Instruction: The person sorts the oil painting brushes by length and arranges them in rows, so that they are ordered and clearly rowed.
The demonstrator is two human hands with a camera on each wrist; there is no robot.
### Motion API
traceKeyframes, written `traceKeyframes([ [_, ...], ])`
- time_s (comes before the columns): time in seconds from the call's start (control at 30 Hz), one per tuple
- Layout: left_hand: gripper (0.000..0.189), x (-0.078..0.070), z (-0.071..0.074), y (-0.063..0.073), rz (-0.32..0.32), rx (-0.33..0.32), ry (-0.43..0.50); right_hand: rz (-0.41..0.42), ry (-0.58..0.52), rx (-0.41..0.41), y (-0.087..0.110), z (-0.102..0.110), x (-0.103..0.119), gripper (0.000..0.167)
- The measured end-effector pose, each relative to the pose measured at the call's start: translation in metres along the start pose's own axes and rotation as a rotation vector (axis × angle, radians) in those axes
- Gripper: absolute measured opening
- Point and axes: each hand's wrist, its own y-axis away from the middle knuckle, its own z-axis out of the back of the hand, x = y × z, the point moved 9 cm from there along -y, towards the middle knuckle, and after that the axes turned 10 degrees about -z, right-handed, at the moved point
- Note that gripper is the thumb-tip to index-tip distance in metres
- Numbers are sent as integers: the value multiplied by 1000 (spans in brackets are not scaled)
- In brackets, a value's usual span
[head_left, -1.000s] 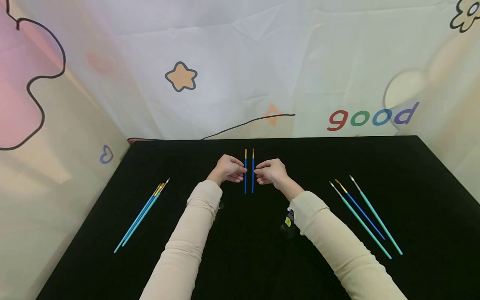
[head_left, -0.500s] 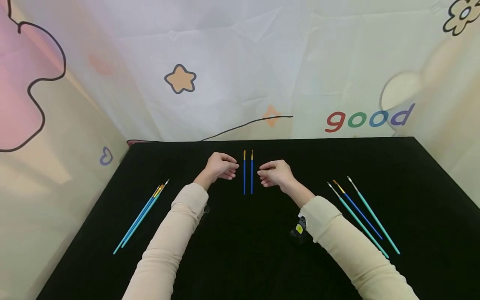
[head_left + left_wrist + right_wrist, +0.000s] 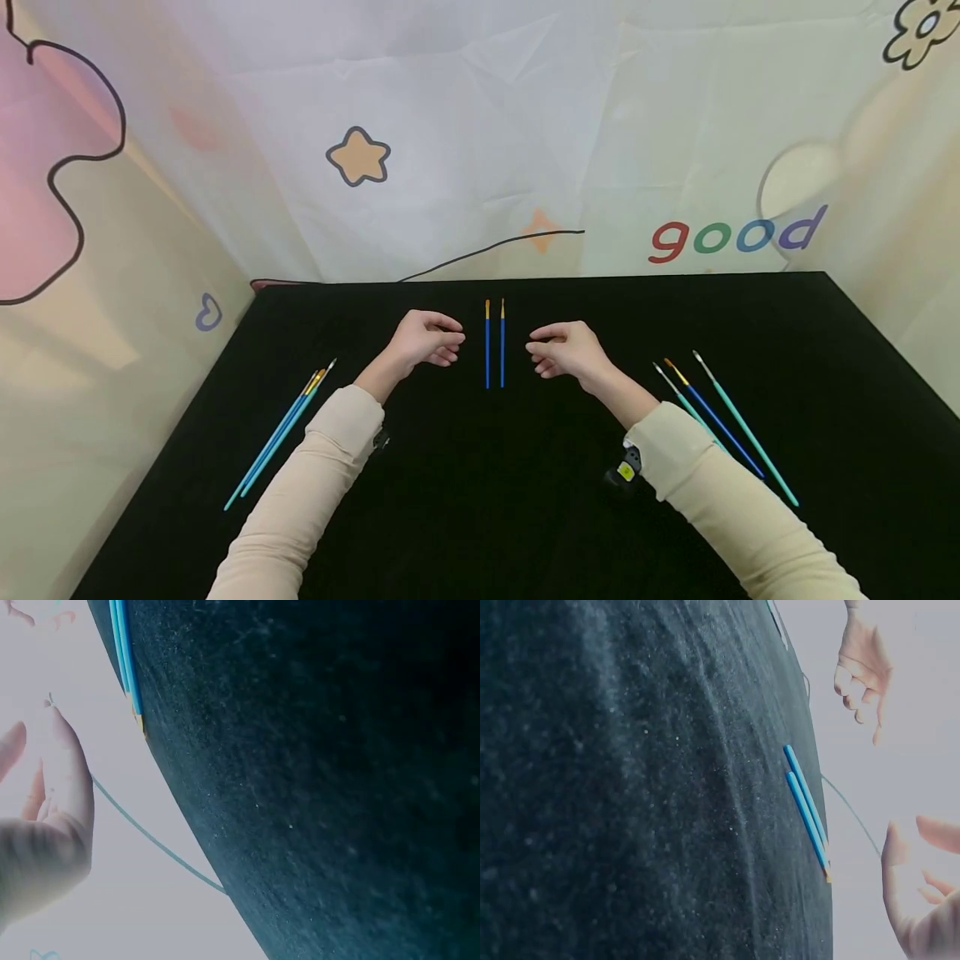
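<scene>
Two blue paintbrushes lie side by side at the middle of the black table, bristles pointing away: a left paintbrush and a right paintbrush. My left hand is held to the left of the pair, apart from it, fingers relaxed and holding nothing. On the other side my right hand hovers a little way off, thumb and fingers loosely bent around nothing. Both brushes also show in the right wrist view, where the nearer brush handle lies flat on the cloth.
Several light blue paintbrushes lie bunched at the left. At the right a dark blue paintbrush lies between two turquoise ones, partly covered by the right sleeve. A printed curtain hangs behind the black table.
Both hands have drawn outward from the two middle paintbrushes, the left hand to the left and the right hand to the right. Those brushes stay lying on the table.
</scene>
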Motion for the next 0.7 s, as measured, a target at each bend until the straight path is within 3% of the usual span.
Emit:
traceKeyframes([
  [0.7,26,-23,4,37,-176,79,-15,94,14,66,39,16,4,35],
])
